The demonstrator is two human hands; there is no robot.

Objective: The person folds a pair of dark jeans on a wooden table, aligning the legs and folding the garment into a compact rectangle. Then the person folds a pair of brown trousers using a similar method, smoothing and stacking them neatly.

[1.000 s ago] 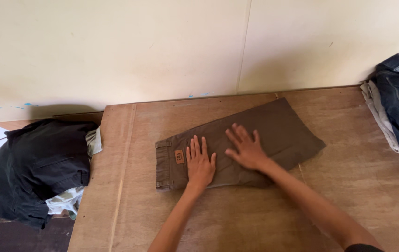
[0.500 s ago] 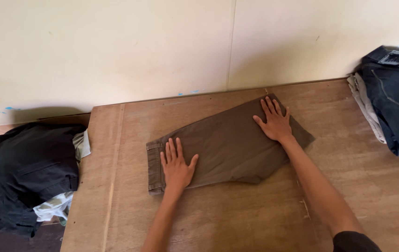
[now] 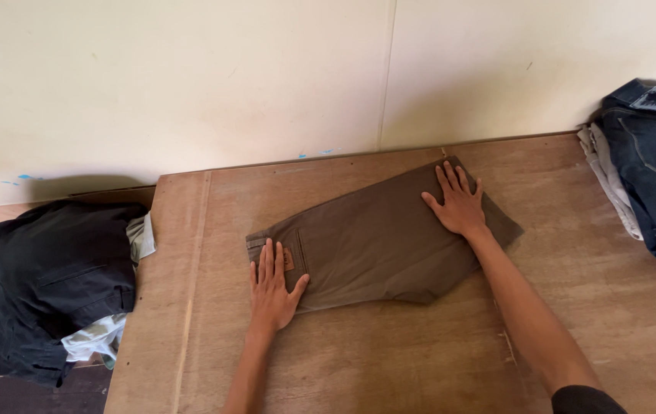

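Both hands lay flat and open, gripping nothing: the left on the trousers' waistband, the right on the far end, apparently smoothing a fold, which called for even pressure.

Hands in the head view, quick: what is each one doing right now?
Left hand: open, flat on the waistband end of the folded brown trousers, gripping nothing.
Right hand: open, fingers spread, pressed flat on the trousers' far end.

Layout: folded trousers mid-table, near the wall.
Left hand on their left end, right hand on right end; clothes heap off table's left, jeans pile at right edge.
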